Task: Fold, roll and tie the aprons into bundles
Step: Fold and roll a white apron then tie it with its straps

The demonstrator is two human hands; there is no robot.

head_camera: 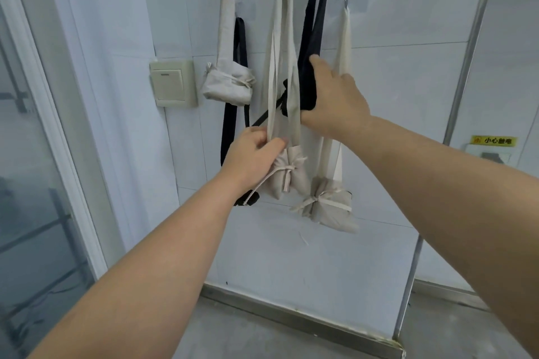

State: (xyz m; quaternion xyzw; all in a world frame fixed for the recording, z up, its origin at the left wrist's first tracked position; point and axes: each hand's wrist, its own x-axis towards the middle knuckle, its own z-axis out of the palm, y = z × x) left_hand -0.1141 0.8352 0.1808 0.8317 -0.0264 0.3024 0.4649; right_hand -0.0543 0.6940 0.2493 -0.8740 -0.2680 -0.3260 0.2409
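Several aprons hang by their neck straps from hooks on a white wall. My right hand grips a rolled black apron bundle at mid height. My left hand pinches the hanging strap of a beige bundle, tied with a bow, just beside it. Another beige tied bundle hangs at upper left. A third beige bundle hangs lower right. A black strap runs down behind the left bundle to a dark end partly hidden by my left wrist.
A beige light switch is on the wall at left. A glass door fills the left edge. A metal post stands at right, with a yellow warning label beyond. The grey floor lies below.
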